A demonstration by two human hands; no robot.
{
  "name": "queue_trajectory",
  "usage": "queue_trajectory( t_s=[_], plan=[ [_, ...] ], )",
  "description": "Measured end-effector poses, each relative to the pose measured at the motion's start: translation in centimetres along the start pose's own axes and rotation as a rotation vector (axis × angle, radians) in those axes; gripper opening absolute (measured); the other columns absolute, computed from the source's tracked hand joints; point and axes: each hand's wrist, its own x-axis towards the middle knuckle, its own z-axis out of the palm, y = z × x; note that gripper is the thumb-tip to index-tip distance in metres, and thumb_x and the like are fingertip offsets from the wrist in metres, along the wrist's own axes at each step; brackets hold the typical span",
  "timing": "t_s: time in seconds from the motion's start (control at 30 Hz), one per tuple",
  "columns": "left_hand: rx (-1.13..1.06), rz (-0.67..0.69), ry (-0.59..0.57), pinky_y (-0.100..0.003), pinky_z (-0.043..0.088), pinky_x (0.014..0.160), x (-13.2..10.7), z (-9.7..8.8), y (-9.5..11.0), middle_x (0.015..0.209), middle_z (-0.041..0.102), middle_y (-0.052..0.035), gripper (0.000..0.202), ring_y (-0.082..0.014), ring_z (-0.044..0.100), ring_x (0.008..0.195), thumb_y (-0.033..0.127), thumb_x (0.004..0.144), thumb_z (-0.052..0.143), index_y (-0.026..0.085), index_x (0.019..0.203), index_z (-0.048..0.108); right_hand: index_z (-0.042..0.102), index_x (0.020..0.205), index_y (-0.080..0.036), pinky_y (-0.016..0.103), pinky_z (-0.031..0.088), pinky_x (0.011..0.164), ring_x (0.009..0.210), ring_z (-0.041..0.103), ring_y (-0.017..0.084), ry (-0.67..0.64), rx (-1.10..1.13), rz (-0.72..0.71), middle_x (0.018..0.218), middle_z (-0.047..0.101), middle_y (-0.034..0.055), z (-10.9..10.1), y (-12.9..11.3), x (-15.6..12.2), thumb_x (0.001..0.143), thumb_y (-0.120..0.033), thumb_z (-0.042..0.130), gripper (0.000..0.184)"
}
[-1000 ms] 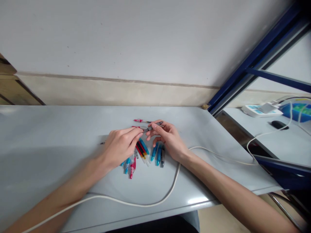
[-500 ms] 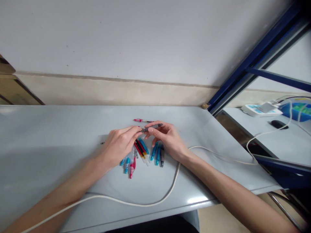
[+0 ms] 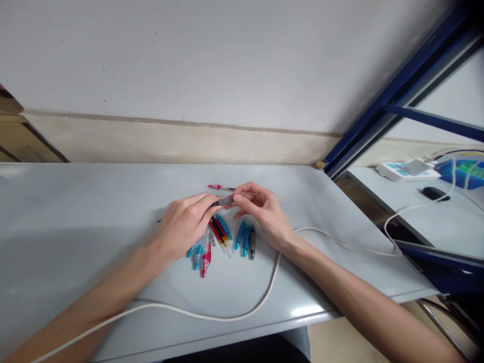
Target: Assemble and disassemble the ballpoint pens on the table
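Observation:
My left hand (image 3: 187,219) is closed, with thumb and fingers pinching the dark left end of a grey pen (image 3: 226,200) just above the table. From the other side, my right hand (image 3: 262,209) pinches the grey barrel near its right end. Its tip is hidden behind my right fingers. Under and in front of my hands lie red, black and yellow pen refills (image 3: 218,231), clear pen barrels with blue ends (image 3: 197,256), and one with a red clip (image 3: 206,259). Blue pen grips (image 3: 245,241) and a grey one (image 3: 252,243) lie below my right hand.
A red-clipped pen (image 3: 215,186) lies beyond my hands. A white cable (image 3: 212,318) crosses the grey table (image 3: 94,201) in front and runs under my right forearm. To the right, past a blue frame (image 3: 401,85), are a black mouse (image 3: 434,193) and a white power strip (image 3: 404,171).
My right fingers have shifted on the grey pen. Its dark right tip, visible before, is now hidden, and more of the grey barrel shows between my hands. My left hand has barely moved.

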Motion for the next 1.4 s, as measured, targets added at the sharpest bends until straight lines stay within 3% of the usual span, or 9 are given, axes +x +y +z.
queue_trajectory(
  t_s=[0.27, 0.4, 0.57, 0.77, 0.9, 1.13, 1.27, 1.4],
  plan=[
    [0.001, -0.034, 0.001, -0.027, 0.046, 0.068, 0.2, 0.0, 0.1, 0.091, 0.067, -0.0020, 0.013, -0.0155, 0.064, 0.078, 0.021, 0.099, 0.055, 0.021, 0.101, 0.068, 0.066, 0.101, -0.019, 0.038, 0.054, 0.093, 0.095, 0.072, 0.021, -0.036, -0.003, -0.032, 0.100, 0.076, 0.0083, -0.2, 0.5, 0.1, 0.090, -0.040, 0.073, 0.024],
    [-0.021, 0.026, -0.013, -0.027, 0.048, 0.071, 0.2, 0.0, 0.3, 0.092, 0.064, -0.0022, 0.013, -0.0151, 0.064, 0.079, 0.023, 0.100, 0.053, 0.021, 0.100, 0.066, 0.065, 0.097, -0.019, 0.037, 0.054, 0.087, 0.086, 0.071, 0.020, -0.018, -0.046, -0.033, 0.084, 0.075, 0.0054, 0.0, 0.6, -0.1, 0.091, -0.042, 0.072, 0.024],
    [-0.039, 0.062, -0.086, -0.027, 0.047, 0.071, 0.1, 0.0, 0.4, 0.093, 0.061, -0.0022, 0.012, -0.0149, 0.061, 0.078, 0.025, 0.101, 0.053, 0.020, 0.098, 0.063, 0.070, 0.083, -0.019, 0.033, 0.052, 0.078, 0.079, 0.065, 0.019, -0.036, -0.296, -0.150, 0.083, 0.072, 0.0043, 0.2, 0.3, -0.2, 0.091, -0.042, 0.071, 0.025],
    [-0.027, 0.054, -0.031, -0.027, 0.048, 0.071, 0.2, -0.2, 0.2, 0.095, 0.061, -0.0031, 0.018, -0.0146, 0.061, 0.080, 0.020, 0.102, 0.047, 0.019, 0.101, 0.065, 0.070, 0.105, -0.023, 0.035, 0.052, 0.085, 0.088, 0.066, 0.020, -0.025, -0.387, -0.231, 0.099, 0.072, 0.0045, 0.4, 0.1, -0.5, 0.094, -0.035, 0.068, 0.017],
    [-0.045, 0.061, -0.001, -0.028, 0.050, 0.073, 0.2, 0.0, 0.1, 0.096, 0.060, -0.0035, 0.018, -0.0150, 0.062, 0.081, 0.022, 0.101, 0.049, 0.019, 0.104, 0.066, 0.069, 0.097, -0.022, 0.033, 0.050, 0.082, 0.084, 0.064, 0.019, 0.006, -0.401, -0.240, 0.091, 0.070, 0.0030, 0.2, 0.0, -0.3, 0.095, -0.034, 0.066, 0.012],
    [-0.111, 0.122, -0.004, -0.036, 0.054, 0.090, 0.1, 0.4, -0.1, 0.111, 0.058, -0.0080, 0.031, -0.0212, 0.061, 0.107, 0.008, 0.095, 0.047, 0.020, 0.120, 0.061, 0.055, 0.067, -0.020, 0.030, 0.037, 0.063, 0.064, 0.048, 0.016, -0.038, -0.582, -0.256, 0.065, 0.054, 0.0002, 0.3, -0.1, -0.5, 0.104, -0.041, 0.050, 0.042],
    [-0.161, 0.187, -0.001, -0.036, 0.053, 0.098, 0.0, 0.4, -0.1, 0.117, 0.056, -0.0091, 0.046, -0.0206, 0.056, 0.119, -0.002, 0.093, 0.037, 0.022, 0.127, 0.056, 0.056, 0.071, -0.021, 0.032, 0.038, 0.068, 0.069, 0.049, 0.017, -0.036, -0.614, -0.276, 0.070, 0.056, 0.0011, 0.2, -0.4, -0.5, 0.105, -0.039, 0.047, 0.040],
    [-0.164, 0.199, -0.001, -0.036, 0.053, 0.098, 0.0, 0.1, -0.5, 0.121, 0.057, -0.0094, 0.051, -0.0199, 0.058, 0.119, -0.003, 0.094, 0.034, 0.023, 0.132, 0.054, 0.062, 0.078, -0.020, 0.033, 0.041, 0.073, 0.075, 0.054, 0.018, -0.012, -0.580, -0.282, 0.078, 0.062, 0.0028, -0.1, -0.7, -0.4, 0.103, -0.039, 0.051, 0.033]
  ],
)
